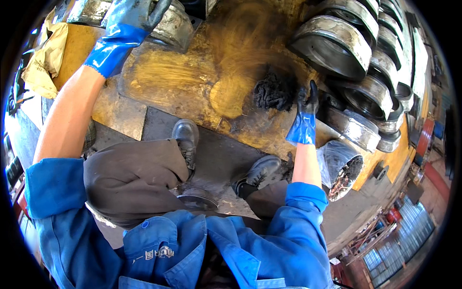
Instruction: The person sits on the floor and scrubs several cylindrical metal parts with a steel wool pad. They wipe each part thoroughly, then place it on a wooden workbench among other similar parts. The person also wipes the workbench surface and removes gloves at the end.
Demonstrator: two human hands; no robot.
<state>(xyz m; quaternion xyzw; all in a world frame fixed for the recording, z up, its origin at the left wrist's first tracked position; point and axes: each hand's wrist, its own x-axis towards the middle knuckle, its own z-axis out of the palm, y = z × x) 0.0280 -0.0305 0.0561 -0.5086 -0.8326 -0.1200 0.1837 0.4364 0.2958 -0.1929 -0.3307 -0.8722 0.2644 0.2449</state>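
My left hand (134, 18), in a blue rubber glove, reaches to the top edge over a worn metal ring (174, 29). Its thumb stands apart; the fingers run out of the picture, so whether they grip the ring cannot be seen. On the right, my right hand (306, 107) wears a matching glove with blackened fingers. It is open and holds nothing, its fingers pointing away from me. Just left of it lies a crumpled black rag (273, 91) on the stained yellowish board (163, 72). Wide metal rings (332, 43) are stacked close to its right.
A plastic-lined bucket (340, 166) of scraps stands below the rings. Tan cloth or paper (47, 62) lies at far left, near another metal ring (89, 10). My shoes (186, 137) rest at the board's near edge, and a round metal part (197, 198) sits between my legs.
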